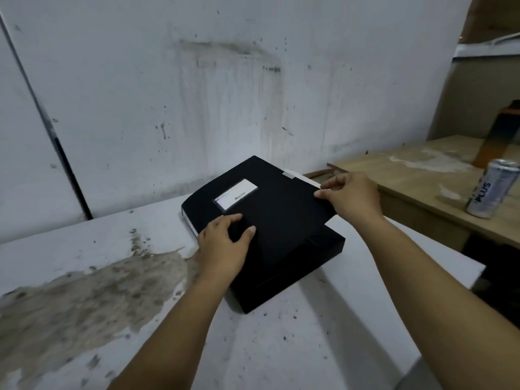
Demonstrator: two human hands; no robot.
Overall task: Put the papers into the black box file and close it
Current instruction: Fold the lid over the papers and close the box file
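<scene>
on the stained white counter [281, 347], close to the wall, the black box file [281, 226] is lying flat with its labelled lid facing up. the left hand [225, 243] is resting on the near left part of the lid, fingers [250, 229] spread and relaxed, pressing down rather than gripping anything. the right hand [351, 198] is working at the far right edge, its fingertips pinching the lid's edge, or possibly the flap, right where a white strip of papers [305, 178] is peeking out; which of the two they are holding is hard to tell. no loose sheets are lying outside the file, so the papers seem to be inside already and the closing step looks to be the one in hand. the lid is sitting slightly askew over the base, with the lower right corner of the base showing beyond it. the next move is probably calling for tucking that white edge fully inside, squaring the lid over the base, and pressing it shut while the left hand is steadying the file. a drink can [491, 190] is standing well apart on the wooden desk [422, 175] to the right.
</scene>
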